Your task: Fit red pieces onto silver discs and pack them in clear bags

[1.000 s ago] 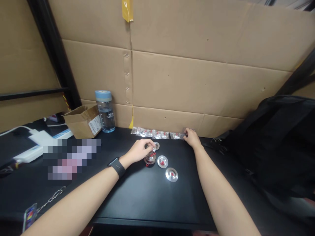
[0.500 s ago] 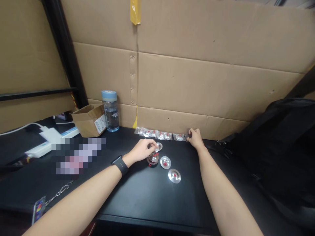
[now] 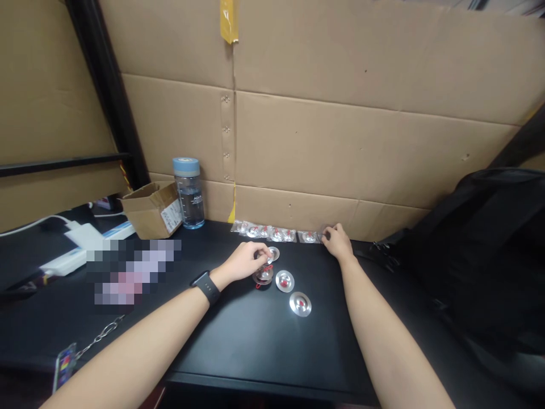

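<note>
My left hand [image 3: 246, 261], with a black watch on its wrist, has its fingers pinched on the rim of a small silver finger cymbal [image 3: 275, 253]. Below its fingertips lie stacked cymbals [image 3: 263, 276] with red loops. Two more cymbals, one nearer the middle [image 3: 285, 282] and one closer to me [image 3: 300, 304], rest separately on the black table. At the back, my right hand [image 3: 338, 242] has thumb and forefinger curled together on what looks like the edge of a clear plastic bag. Just left of it lies a bagged cymbal [image 3: 309, 237].
Several more bagged cymbals [image 3: 277, 234] line the foot of the cardboard wall [image 3: 298, 147]. Left of them stand a water bottle [image 3: 191, 196] and an open cardboard box [image 3: 149, 213]. A white power strip [image 3: 80, 253] lies farther left. A black backpack [image 3: 481, 261] occupies the right side.
The camera view has shifted slightly. Both hands keep nearly the same positions, and the cymbals on the table have not moved.
</note>
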Action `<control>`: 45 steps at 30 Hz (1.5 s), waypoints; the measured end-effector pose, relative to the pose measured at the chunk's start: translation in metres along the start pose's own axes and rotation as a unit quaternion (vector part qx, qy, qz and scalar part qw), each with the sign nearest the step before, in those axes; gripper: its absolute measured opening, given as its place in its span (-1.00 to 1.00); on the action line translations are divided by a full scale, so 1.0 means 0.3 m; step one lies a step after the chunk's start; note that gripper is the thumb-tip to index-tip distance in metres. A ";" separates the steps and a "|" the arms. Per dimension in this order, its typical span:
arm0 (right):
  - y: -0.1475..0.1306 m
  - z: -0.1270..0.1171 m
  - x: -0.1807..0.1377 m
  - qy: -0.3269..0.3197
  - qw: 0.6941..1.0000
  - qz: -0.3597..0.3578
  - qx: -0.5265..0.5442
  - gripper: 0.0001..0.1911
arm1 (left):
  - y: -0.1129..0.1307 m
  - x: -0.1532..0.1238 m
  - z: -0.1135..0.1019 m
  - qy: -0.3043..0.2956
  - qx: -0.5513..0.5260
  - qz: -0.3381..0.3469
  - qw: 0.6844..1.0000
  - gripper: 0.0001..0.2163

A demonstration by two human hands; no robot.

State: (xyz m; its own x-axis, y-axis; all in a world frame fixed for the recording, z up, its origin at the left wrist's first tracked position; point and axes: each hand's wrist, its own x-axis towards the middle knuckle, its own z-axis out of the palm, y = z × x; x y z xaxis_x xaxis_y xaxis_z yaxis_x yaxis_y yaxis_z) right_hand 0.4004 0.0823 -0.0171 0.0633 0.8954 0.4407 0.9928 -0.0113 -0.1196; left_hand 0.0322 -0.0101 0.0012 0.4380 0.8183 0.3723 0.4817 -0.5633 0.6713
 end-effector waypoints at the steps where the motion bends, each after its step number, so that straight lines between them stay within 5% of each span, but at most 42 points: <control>1: 0.001 -0.001 -0.002 -0.007 1.000 0.002 -0.002 -0.78 | -0.001 0.000 0.000 -0.001 -0.001 0.000 1.000 -0.82; 18: -0.055 -0.071 -0.041 0.001 0.999 -0.037 -0.011 -0.69 | 0.018 -0.010 -0.016 -0.010 0.000 0.004 1.000 -0.82; 26: -0.186 -0.074 -0.068 -0.093 0.985 -0.139 0.045 -0.49 | 0.027 0.000 -0.031 0.030 0.020 0.022 0.999 -0.82; 37: -0.240 -0.167 -0.139 -0.069 0.978 -0.100 0.170 -0.68 | 0.036 -0.003 -0.048 0.083 -0.014 0.023 0.996 -0.82; 39: -0.296 -0.178 -0.167 -0.067 0.963 -0.116 0.235 -0.69 | 0.041 -0.003 -0.042 0.087 -0.046 0.017 0.995 -0.78; 42: -0.401 -0.196 -0.210 -0.106 0.858 -0.130 0.485 -0.63 | 0.040 -0.001 -0.029 0.088 -0.098 0.009 0.991 -0.70; 45: -0.485 -0.222 -0.247 -0.144 0.786 -0.134 0.586 -0.58 | 0.026 -0.002 -0.024 0.061 -0.117 0.005 0.991 -0.63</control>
State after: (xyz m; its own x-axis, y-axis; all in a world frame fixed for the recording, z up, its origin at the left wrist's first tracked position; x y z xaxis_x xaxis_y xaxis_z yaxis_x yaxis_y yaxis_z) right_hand 0.2580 -0.0121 0.0270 -0.3256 0.8614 0.3899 0.1802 0.4613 -0.8687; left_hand 0.0302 -0.0142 0.0108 0.3397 0.8282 0.4457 0.2816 -0.5417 0.7920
